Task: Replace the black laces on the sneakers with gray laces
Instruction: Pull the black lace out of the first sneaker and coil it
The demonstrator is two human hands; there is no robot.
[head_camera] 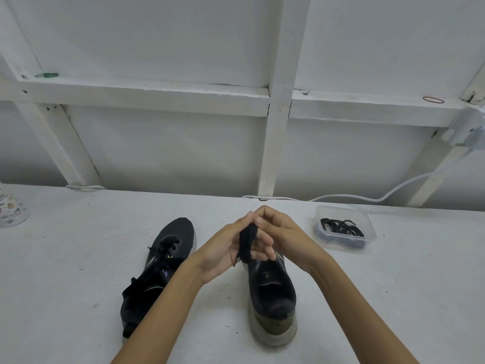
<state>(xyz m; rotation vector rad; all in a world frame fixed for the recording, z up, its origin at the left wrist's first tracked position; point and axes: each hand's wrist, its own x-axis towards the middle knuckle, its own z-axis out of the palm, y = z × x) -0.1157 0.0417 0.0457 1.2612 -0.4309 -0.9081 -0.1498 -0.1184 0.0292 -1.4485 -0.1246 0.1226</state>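
Note:
Two black sneakers stand on the white table with heels toward me. The left sneaker still carries black laces. The right sneaker shows an open collar, and its front is hidden behind my hands. Above it, my left hand and my right hand meet, both closed around a bunched black lace. A lace tip hangs below my left palm. No gray laces are visible in my hands.
A clear plastic container with dark coiled laces sits at the right rear of the table. A white cable runs along the back edge. A patterned glass object stands at the far left.

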